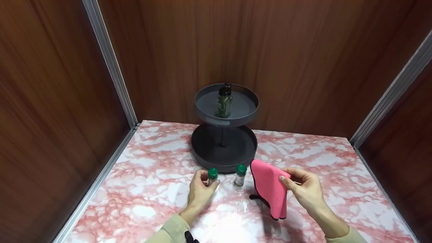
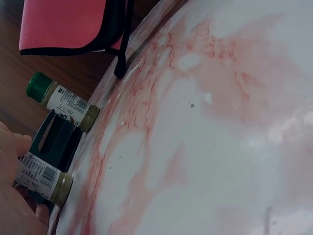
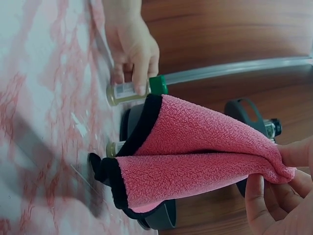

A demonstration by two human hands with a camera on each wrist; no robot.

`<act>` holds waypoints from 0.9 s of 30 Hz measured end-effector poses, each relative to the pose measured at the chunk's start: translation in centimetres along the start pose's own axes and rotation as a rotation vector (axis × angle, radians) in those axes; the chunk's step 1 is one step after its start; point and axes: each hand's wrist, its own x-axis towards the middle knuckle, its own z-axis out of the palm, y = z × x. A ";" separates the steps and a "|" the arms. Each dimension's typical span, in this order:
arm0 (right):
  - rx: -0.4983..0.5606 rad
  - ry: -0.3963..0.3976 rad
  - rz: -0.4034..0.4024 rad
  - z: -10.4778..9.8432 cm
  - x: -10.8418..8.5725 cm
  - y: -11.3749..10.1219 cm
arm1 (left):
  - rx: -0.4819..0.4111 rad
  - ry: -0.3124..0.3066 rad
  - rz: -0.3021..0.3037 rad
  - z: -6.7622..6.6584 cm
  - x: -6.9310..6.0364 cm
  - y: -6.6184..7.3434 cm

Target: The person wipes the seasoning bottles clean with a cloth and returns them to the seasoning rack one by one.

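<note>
My left hand grips a small spice jar with a green cap, upright on the table in front of the black stand. Just right of it stands a second green-capped spice jar, which no hand touches. A pink cloth with black edging hangs folded from my right hand, pinched between thumb and fingers. Its fuzzy side and a black loop show in the right wrist view, where the cloth partly covers the second jar. White labels are visible on both jars in the left wrist view.
Behind the jars stands a two-tier round black stand. On its upper tray are a dark-capped bottle of green herbs and another dark-capped container partly hidden behind it. The table has a red-and-white marbled top, with brown wood panels around it.
</note>
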 end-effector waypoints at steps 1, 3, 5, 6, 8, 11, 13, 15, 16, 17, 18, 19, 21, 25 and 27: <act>0.000 0.000 0.001 0.0 0.0 0.0 | -0.004 -0.006 0.004 0.0 0.0 0.0; -0.002 0.000 0.001 -0.1 0.0 0.1 | -0.015 -0.030 0.005 -0.1 0.1 -0.1; -0.009 0.001 -0.004 -0.1 0.0 0.1 | -0.030 -0.062 0.001 -0.3 0.2 -0.2; -0.010 0.002 -0.006 -0.1 0.0 0.1 | -0.040 -0.079 0.001 -0.4 0.3 -0.3; -0.018 0.002 -0.008 -0.2 0.0 0.1 | -0.058 -0.111 0.000 -0.7 0.4 -0.4; -0.021 0.004 -0.007 -0.2 -0.1 0.1 | -0.082 -0.143 0.022 -1.0 0.5 -0.7; -0.020 0.003 -0.003 -0.2 -0.1 0.2 | -0.098 -0.156 0.035 -1.1 0.5 -0.8; -0.020 0.001 -0.003 -0.2 -0.1 0.3 | -0.115 -0.160 0.050 -1.2 0.6 -0.9; -0.022 0.001 0.000 -0.2 -0.1 0.2 | -0.122 -0.161 0.054 -1.2 0.6 -0.9; -0.024 -0.002 -0.002 -0.2 -0.1 0.3 | -0.127 -0.159 0.055 -1.3 0.6 -0.9; -0.026 -0.002 -0.001 -0.2 -0.1 0.2 | -0.130 -0.157 0.058 -1.3 0.6 -0.8; -0.027 -0.003 -0.001 -0.2 -0.1 0.2 | -0.135 -0.155 0.055 -1.3 0.5 -0.7; -0.030 -0.005 -0.002 -0.2 -0.1 0.1 | -0.134 -0.148 0.051 -1.3 0.4 -0.5; -0.011 -0.005 0.001 -0.1 0.0 0.1 | -0.151 -0.142 0.059 -1.3 0.2 0.4; 0.000 -0.002 0.003 -0.1 0.0 0.1 | -0.172 -0.145 0.074 -1.2 0.1 0.9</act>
